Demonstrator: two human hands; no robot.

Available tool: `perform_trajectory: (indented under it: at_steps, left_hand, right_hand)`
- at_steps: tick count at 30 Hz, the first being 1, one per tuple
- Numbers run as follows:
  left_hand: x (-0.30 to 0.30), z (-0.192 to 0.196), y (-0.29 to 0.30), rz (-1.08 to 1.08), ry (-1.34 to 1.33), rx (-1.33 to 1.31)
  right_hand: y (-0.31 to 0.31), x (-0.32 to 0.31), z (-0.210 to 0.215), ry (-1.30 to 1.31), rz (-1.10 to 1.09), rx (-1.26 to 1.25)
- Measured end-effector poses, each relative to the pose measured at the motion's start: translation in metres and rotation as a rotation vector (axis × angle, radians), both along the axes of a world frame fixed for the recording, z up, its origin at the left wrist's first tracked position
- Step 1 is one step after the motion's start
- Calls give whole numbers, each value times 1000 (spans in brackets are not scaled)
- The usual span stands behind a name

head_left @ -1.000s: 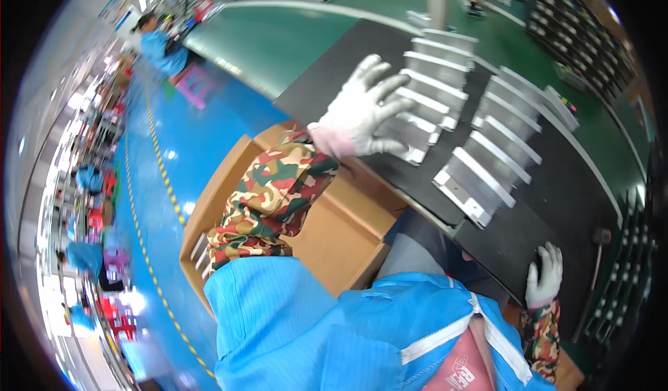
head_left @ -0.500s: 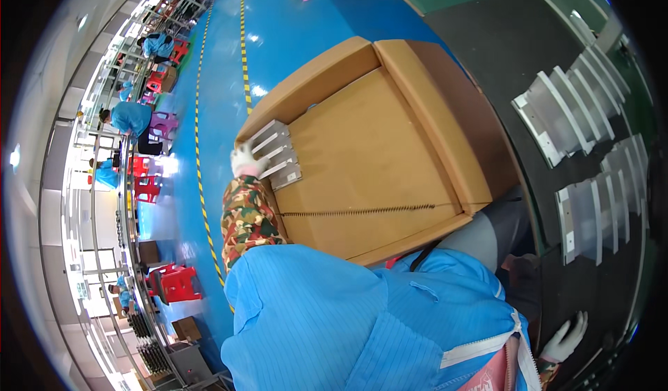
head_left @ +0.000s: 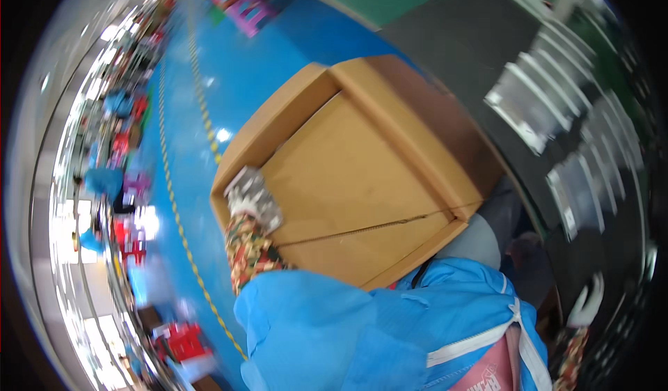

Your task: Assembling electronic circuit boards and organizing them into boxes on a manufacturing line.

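Observation:
My left hand (head_left: 241,201), in a white glove and camouflage sleeve, reaches into the left corner of a large cardboard box (head_left: 442,161). It touches a small group of silver-grey slotted metal parts (head_left: 263,197) lying against the box's left wall. Blur smears its fingers, so their grip does not show. My right hand (head_left: 586,304), also gloved in white, is at the far right over a dark work surface. Its fingers are stretched out and apart, with nothing in them.
On the dark mat (head_left: 456,36) to the right stand two groups of pale finned parts, one farther off (head_left: 532,102) and one nearer (head_left: 591,189). A dark coiled cord (head_left: 348,232) crosses the box's near side. Beyond lie a blue floor, a purple stool (head_left: 250,13) and people at benches.
The view has swung, shifting the box lower and leftward in the picture. My left hand has settled closer over the metal parts. My right hand has moved slightly, its fingers still stretched.

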State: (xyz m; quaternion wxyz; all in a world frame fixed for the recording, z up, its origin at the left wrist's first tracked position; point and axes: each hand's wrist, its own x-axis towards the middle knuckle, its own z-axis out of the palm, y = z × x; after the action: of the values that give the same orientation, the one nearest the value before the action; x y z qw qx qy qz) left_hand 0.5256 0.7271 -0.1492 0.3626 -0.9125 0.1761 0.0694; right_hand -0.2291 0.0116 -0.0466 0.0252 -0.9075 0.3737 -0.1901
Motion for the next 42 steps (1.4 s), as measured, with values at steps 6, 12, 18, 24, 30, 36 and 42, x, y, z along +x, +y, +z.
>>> perform_trajectory:
  at_steps: [6, 12, 18, 24, 30, 36, 42]
  left_hand:
    - [-26, -20, -125, 154, 384, 145]
    - [-79, 2, -154, 1, 265, -88]
    - [-110, 55, -277, -492, -40, -545]
    - [-127, 253, -495, -1161, -131, -853]
    - [-121, 311, -700, -1391, -116, -583]
    - [-125, 277, -842, -1333, -34, -261]
    - [-135, 244, -907, -1109, 132, 82]
  right_hand:
    - [18, 5, 35, 110, -147, -77]
    - [22, 12, 37, 60, -167, -40]
    - [27, 9, 40, 32, -185, -28]
    - [23, 12, 39, -25, -149, -2]
    - [23, 15, 44, -66, -151, 14]
    - [24, 17, 46, -118, -166, 22]
    - [25, 13, 47, -122, -169, 34]
